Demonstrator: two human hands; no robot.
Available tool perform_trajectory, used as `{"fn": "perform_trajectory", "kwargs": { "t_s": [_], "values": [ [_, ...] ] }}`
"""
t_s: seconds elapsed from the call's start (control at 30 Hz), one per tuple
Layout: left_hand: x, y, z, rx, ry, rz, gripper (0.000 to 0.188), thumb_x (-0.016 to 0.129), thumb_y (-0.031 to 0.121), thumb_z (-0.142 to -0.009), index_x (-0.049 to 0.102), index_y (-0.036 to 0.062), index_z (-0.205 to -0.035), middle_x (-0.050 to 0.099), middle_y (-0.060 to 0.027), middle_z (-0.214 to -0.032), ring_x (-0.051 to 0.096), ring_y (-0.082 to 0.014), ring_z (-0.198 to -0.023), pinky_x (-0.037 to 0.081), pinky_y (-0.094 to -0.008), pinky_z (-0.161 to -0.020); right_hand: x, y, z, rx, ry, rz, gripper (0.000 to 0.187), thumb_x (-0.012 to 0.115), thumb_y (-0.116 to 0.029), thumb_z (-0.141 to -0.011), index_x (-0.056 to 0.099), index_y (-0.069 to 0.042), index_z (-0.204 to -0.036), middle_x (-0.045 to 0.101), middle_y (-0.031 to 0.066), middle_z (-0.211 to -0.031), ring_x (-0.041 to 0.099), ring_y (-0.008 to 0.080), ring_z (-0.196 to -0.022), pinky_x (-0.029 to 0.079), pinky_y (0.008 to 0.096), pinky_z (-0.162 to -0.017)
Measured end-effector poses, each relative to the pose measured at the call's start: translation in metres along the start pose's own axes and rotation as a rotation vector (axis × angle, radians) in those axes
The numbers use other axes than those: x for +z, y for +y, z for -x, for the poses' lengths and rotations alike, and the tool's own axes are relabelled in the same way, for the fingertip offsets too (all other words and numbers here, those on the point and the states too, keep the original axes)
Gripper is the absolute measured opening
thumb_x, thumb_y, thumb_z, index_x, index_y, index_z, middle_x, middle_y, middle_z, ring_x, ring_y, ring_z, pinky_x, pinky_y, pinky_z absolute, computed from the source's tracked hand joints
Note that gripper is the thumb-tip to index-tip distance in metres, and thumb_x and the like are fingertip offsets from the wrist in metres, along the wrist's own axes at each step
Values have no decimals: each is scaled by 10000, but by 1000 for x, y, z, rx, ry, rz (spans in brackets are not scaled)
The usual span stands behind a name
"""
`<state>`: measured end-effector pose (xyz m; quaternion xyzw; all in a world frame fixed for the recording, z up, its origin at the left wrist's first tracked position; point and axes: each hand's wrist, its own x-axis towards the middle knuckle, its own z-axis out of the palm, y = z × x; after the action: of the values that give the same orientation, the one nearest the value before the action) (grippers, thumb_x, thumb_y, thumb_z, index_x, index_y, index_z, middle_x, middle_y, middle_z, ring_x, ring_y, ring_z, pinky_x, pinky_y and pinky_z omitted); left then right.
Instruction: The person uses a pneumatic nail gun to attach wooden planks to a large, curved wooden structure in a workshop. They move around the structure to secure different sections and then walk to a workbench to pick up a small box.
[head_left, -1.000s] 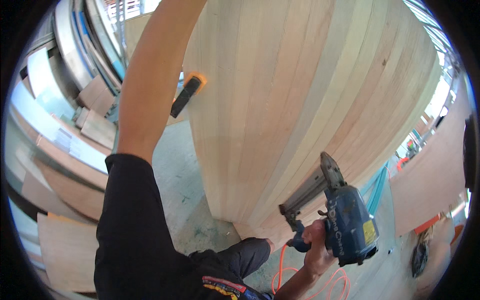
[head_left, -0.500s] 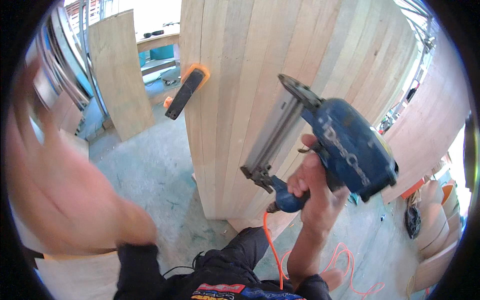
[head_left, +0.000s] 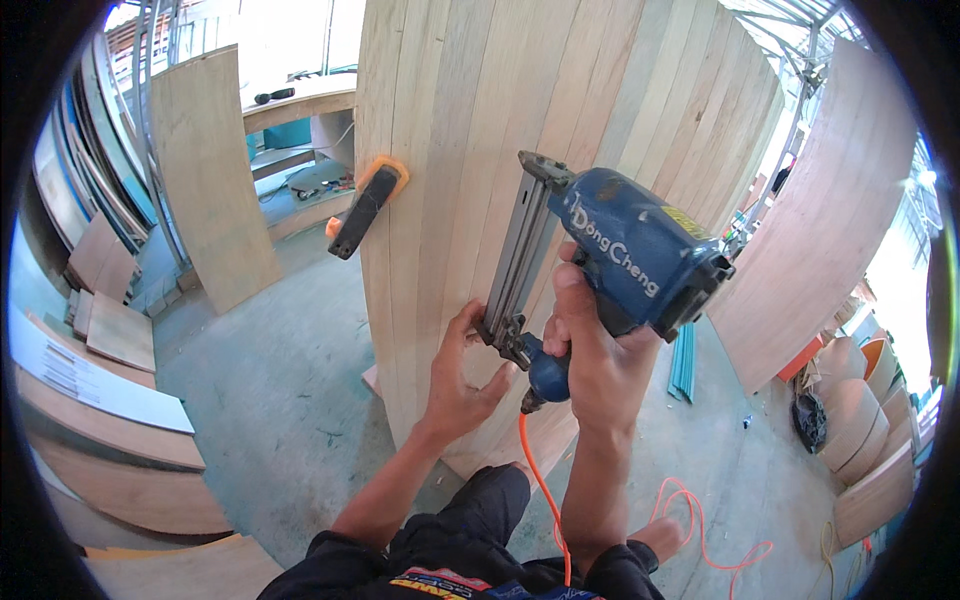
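Concrete floor (head_left: pixel 250 350) all round, workshop stock at both sides; plank panel (head_left: pixel 440 150) is my reference. Far left of it: stacked boards (head_left: pixel 130 480). Nearer its left side: upright board (head_left: pixel 212 190), then a workbench (head_left: pixel 310 103) beyond. Black-and-orange clamp (head_left: pixel 362 212) sits on the panel's left edge.

Change in the last second: the left hand (head_left: pixel 460 390) was out at the far left, blurred, nowhere near the tool. Now it's in front of the panel's lower part, at the rear end of the magazine (head_left: pixel 519 255). Fingers curved, thumb well apart from them, not closed on anything. Fingertips look right at the magazine end; firm contact, can't tell.

Nail gun (head_left: pixel 635 245) is also in front of the panel, clear of the clamp, nose up, blue body tipped to the right. Right hand (head_left: pixel 605 380) has fingers wrapped around its handle. Trigger finger position: can't confirm. Orange hose (head_left: pixel 530 440) drops from the handle base, below the panel.

My read: work has gone from one-handed carrying to two hands on the gun; attention's on the magazine, not on nailing the panel.

Right of panel: teal strips (head_left: pixel 682 365) on the floor, then a leaning sheet (head_left: pixel 810 220).
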<state>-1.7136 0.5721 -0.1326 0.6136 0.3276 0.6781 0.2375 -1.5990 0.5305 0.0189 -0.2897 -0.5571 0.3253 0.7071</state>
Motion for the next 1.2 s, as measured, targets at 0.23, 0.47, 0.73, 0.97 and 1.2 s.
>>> {"fn": "perform_trajectory", "kwargs": {
  "t_s": [0.23,0.47,0.73,0.97,1.2],
  "values": [
    [9,4,-8,-132,53,23,742,814,12,-769,477,-26,-1429,705,-150,-1170,660,-237,-1125,477,-367,-1036,0,19,-3,-70,51,134,191,724,-134,-970,682,-1,-1099,642,-2,-794,518,48,-540,433,231,-500],
    [-6,8,-10,-106,-14,-161,746,871,53,-722,546,25,-1392,717,-111,-1182,672,-198,-1107,489,-344,-1020,10,13,1,-42,67,162,185,725,-151,-972,705,-6,-1084,628,-18,-779,515,44,-551,416,225,-504],
    [0,2,-7,-106,22,-125,775,880,28,-704,550,27,-1406,725,-113,-1185,666,-185,-1119,491,-339,-1021,3,17,1,-39,46,141,203,714,-144,-977,694,-5,-1123,643,-9,-795,515,51,-550,427,233,-517],
    [-2,-5,-6,-136,35,-73,772,892,20,-703,567,25,-1403,723,-105,-1221,661,-171,-1117,487,-337,-1027,6,8,2,58,47,68,226,713,-126,-974,671,12,-1148,689,35,-898,521,63,-549,439,251,-511],
    [-3,2,-7,-143,16,-48,778,915,56,-702,572,26,-1400,727,-89,-1206,648,-154,-1121,480,-336,-1029,4,12,4,-38,66,203,226,715,-138,-978,668,18,-1134,687,39,-896,519,64,-549,439,251,-513]
  ]
}}
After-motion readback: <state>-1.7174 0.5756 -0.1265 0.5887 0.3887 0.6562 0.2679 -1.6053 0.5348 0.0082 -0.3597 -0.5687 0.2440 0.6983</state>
